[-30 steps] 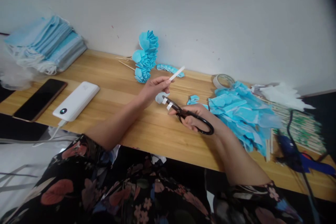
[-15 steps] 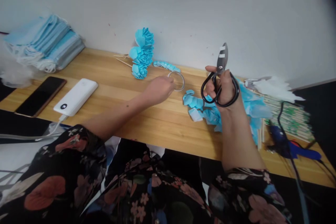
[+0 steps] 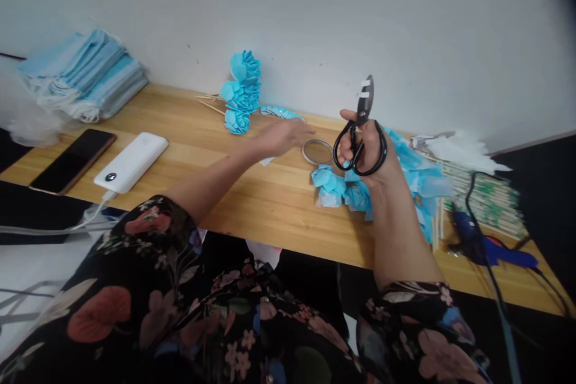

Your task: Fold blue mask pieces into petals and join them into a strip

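Note:
My left hand (image 3: 284, 137) is over the table, slightly blurred, its fingers stretched out to the right and holding nothing. Just beyond its fingertips a thin grey ring (image 3: 317, 163), like a narrow roll of tape, lies on the wood. In my right hand (image 3: 371, 144) is a pair of scissors (image 3: 365, 102), black handles looped round the fingers and blades pointing up. Small white strips cross the blades. Crumpled blue pieces (image 3: 330, 186) lie below that hand. Behind my left hand is a curved row of folded blue pieces (image 3: 279, 111), partly hidden.
Blue flowers (image 3: 243, 93) on thin sticks lie near the wall. To the left are stacked face masks (image 3: 90, 75), a phone (image 3: 74, 161) and a white power bank (image 3: 131, 162) with its cable. Green-marked sticks (image 3: 490, 201) and a blue glue gun (image 3: 499, 252) with cords occupy the right end.
My left hand has let go of the ring, which now lies on the table to its right. The fingers have straightened. My right hand, still with the scissors, appears slightly further left.

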Tool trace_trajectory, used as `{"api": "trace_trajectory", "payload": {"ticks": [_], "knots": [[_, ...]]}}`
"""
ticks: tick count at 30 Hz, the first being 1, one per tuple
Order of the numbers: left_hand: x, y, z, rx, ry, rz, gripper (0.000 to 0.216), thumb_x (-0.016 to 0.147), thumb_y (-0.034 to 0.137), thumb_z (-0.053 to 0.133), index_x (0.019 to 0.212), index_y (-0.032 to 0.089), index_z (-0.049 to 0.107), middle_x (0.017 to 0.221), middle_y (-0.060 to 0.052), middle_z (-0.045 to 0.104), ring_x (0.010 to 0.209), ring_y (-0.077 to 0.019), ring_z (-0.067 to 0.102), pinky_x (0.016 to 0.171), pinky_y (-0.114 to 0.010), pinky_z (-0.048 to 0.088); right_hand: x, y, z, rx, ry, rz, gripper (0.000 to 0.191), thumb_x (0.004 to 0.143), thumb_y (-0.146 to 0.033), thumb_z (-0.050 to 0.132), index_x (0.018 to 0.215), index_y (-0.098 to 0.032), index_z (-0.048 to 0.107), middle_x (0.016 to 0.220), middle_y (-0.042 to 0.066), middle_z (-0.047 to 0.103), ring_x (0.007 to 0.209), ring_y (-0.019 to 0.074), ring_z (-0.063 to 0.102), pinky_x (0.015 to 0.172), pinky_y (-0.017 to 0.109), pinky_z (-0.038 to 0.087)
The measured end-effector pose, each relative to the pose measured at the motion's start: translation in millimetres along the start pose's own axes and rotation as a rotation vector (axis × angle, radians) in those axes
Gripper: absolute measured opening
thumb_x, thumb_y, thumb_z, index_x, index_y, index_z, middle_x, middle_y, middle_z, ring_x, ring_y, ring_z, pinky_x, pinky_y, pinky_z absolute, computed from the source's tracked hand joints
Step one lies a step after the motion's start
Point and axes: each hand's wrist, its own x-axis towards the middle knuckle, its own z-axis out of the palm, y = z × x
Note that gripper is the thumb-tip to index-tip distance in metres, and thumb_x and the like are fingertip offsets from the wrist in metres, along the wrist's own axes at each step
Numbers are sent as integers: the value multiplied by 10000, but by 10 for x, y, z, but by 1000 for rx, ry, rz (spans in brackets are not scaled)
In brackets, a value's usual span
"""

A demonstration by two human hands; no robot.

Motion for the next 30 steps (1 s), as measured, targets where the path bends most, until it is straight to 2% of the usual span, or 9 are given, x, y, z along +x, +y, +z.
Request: {"api": "trace_trajectory", "payload": {"ticks": [2,5,8,11,15,18,23,27,30], "knots": [[-120,-102,-233,26,68,-147,377,1005,209,554,1286,194,804,1303,-92,801,1194,-237,723,1068,-342,521,-45,-29,36,-51,-88,77,708,770,-706,869,1283,-250,697,703,-48,647,499,101,544,419,241,465],[-319,-230,-451,135,62,-294,322,981,259,580,1155,208,847,1155,-83,833,1060,-249,733,931,-334,526,-106,-38,110,-179,-232,228,725,753,-542,944,1352,-264,645,785,-38,734,487,86,563,414,220,436],[-470,-274,-428,271,5,-417,300,986,310,584,1061,198,852,1070,-114,825,986,-278,724,841,-349,504,-154,2,177,-222,-365,332,652,799,-561,906,1290,-237,625,806,-10,782,475,96,568,421,224,442],[-534,-262,-290,317,-46,-484,355,1000,452,598,1001,183,829,1016,-140,807,923,-281,708,768,-333,474,-181,63,200,-247,-440,329,438,930,-641,751,1036,-220,690,795,36,784,500,123,584,418,246,427],[-525,-288,-193,312,-44,-461,472,1078,425,421,949,156,786,1011,-152,794,908,-255,692,736,-310,443,-180,101,198,-322,-557,350,501,966,-703,664,843,-222,730,664,15,689,488,120,510,401,244,359],[-506,-355,-201,283,-51,-437,338,1023,316,485,986,162,785,1057,-140,801,936,-246,690,735,-301,443,-171,95,217,-370,-619,370,532,953,-722,670,826,-210,739,634,-3,649,505,115,508,423,231,354],[-507,-371,-197,194,-65,-458,216,894,311,672,1014,184,798,1032,-99,805,921,-233,691,758,-288,476,-151,122,214,-398,-744,487,519,897,-690,755,964,-175,747,665,-30,643,530,95,505,471,218,401],[-533,-298,-135,212,-56,-439,194,913,267,649,1006,174,791,1036,-109,808,953,-247,704,799,-310,486,-130,137,145,-417,-795,469,429,937,-613,749,956,-187,791,631,-46,608,555,93,533,505,215,434],[-554,-302,-97,190,-53,-412,152,910,225,628,941,167,766,981,-111,799,921,-243,699,788,-319,479,-122,147,62,-411,-756,487,350,931,-546,770,1122,-259,834,650,-55,662,549,101,590,522,222,493]]}}
